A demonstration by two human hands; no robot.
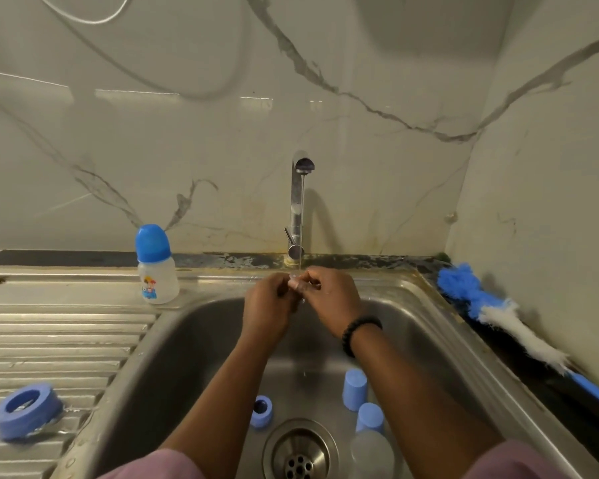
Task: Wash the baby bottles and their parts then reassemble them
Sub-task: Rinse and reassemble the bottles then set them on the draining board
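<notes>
Both hands were up under the tap [298, 205], right at the back edge of the sink [173, 344], and a thin stream of water ran straight down onto them. The left hand [268, 307] and the right hand [331, 300] met fingertip to fingertip, pinched shut around a small clear part [296, 283] held between them; it was too small and see-through to say which bottle part it was. A dark beaded bracelet [358, 335] sat on the right wrist.

Down in the basin, a blue ring [261, 411] lay on its side just left of the drain [300, 451]. Two blue caps stood open end down to the right of the drain: one cap [355, 388] farther back, a second cap [370, 417] nearer. Touching that second cap, at the front right of the drain, lay a clear bottle body [372, 452], partly hidden by the right forearm.

On the ridged drainboard [49, 344] to the left of the basin, a larger blue screw collar [26, 411] lay tilted near the front left edge, wet steel around it. At the back edge of the drainboard, by the basin's back left corner, an assembled baby bottle [156, 266] stood upright, blue cap on, a cartoon print on its clear body.

Along the right edge of the sink, against the wall, a bottle brush [509, 314] lay with blue and white bristles and a blue handle running toward the front
</notes>
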